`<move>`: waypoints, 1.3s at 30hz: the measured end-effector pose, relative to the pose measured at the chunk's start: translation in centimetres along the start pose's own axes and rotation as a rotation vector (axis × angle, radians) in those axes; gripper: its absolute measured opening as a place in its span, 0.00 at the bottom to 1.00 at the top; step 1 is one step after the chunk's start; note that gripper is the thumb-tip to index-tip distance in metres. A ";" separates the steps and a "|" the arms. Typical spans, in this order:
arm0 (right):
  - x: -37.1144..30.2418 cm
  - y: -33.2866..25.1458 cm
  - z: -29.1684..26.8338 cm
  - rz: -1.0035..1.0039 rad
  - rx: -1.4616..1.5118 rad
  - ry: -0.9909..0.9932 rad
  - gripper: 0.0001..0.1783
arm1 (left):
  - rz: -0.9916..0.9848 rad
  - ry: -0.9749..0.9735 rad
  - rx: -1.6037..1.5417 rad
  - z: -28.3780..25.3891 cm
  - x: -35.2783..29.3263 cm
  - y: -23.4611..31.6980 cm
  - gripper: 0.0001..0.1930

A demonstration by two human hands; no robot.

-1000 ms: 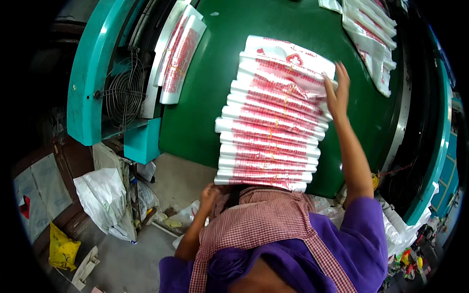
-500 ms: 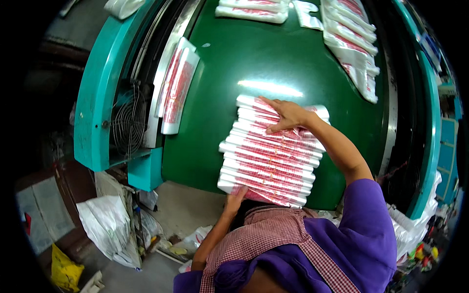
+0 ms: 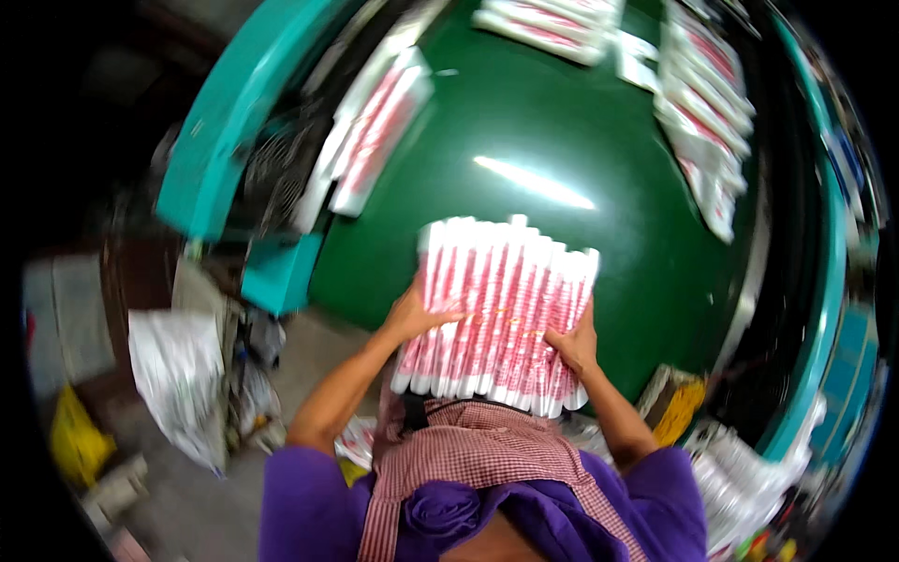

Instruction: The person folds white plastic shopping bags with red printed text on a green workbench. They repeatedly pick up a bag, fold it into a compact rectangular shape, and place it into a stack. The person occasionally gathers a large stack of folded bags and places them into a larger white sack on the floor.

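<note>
A bundle of folded plastic bags [image 3: 501,304], white with red print, lies in narrow rolls side by side, their long sides running away from me. It is at the near edge of the green table [image 3: 646,318], close against my checked apron. My left hand [image 3: 413,312] grips the bundle's left side, thumb on top. On the right side my right hand [image 3: 575,345] does the same, thumb across the rolls. The fingers beneath or behind the bundle are partly hidden.
More printed white bags [image 3: 382,136] rest along the table's left edge. Stacks lie at the far end [image 3: 552,26] and far right [image 3: 702,122]. Teal machine frames [image 3: 211,159] flank the table. On the floor at left are a white sack [image 3: 178,375] and a yellow bag [image 3: 77,440].
The bundle has turned about a quarter turn, its rolls now pointing away from me instead of across. My right hand has come from its far end to its right side; my left hand moved up its left side.
</note>
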State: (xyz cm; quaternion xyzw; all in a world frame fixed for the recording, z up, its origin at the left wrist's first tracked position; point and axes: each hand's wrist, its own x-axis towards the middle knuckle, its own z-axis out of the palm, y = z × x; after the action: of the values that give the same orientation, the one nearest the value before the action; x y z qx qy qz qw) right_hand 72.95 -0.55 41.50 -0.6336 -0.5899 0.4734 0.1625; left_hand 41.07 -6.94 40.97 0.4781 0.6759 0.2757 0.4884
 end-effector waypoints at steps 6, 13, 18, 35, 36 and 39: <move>0.2 -1.6 1.3 -0.126 0.382 0.053 0.48 | 0.182 0.064 -0.286 1.0 0.6 -0.8 0.50; 1.2 -1.8 0.6 -0.339 0.427 -0.016 0.46 | 0.282 0.124 -0.456 -0.4 -3.6 -0.2 0.45; 1.7 -7.1 -1.3 -0.656 0.413 -0.045 0.51 | 0.340 0.416 -0.261 -2.6 -10.4 4.9 0.47; 0.3 -7.7 -33.7 -1.415 0.322 -1.021 0.67 | 0.320 1.731 -0.166 41.1 -26.2 30.9 0.35; -0.4 -7.0 -36.1 -1.455 0.289 -1.013 0.68 | 0.378 1.751 -0.103 44.1 -27.1 32.4 0.36; -3.3 0.7 -38.8 -1.496 0.196 -1.120 0.69 | 0.155 1.842 -0.258 58.8 -28.0 35.9 0.36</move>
State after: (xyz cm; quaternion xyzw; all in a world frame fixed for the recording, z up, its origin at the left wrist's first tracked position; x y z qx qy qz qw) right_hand 104.62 9.94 61.66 0.2466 -0.7938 0.5294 0.1696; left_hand 110.76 -24.12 60.45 0.0569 0.7271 0.6510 -0.2105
